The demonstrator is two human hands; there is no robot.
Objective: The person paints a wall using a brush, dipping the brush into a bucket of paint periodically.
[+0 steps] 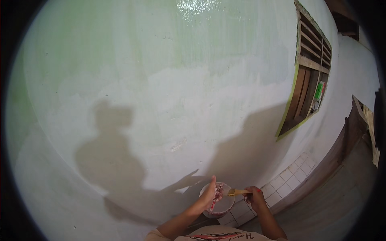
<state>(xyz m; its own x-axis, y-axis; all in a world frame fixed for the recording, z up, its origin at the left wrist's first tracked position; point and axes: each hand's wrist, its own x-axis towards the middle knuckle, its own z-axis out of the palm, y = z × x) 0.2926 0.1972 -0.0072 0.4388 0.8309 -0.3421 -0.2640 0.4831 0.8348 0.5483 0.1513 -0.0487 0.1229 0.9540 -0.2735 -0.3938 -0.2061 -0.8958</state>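
Low in the view is a round, pale paint bucket (224,208) with reddish smears on its rim. My left hand (208,195) is over its left side, thumb up, fingers curled around a red-and-white, paint-smeared strip that looks like the bucket's handle. To the right, my right hand (254,195) grips a flat paintbrush (239,192) by its pale handle. The brush points left, its yellowish bristles over the bucket's opening. Before me rises a wall (169,99) with uneven white paint over light green. A wet, shiny patch shows at its top.
A wooden window frame with slats (312,39) is set into the wall at right. Green and red items (319,90) stand in its opening. White tiles (283,183) run along the lower right, beside a dark brown wooden surface (334,180). Shadows fall across the wall.
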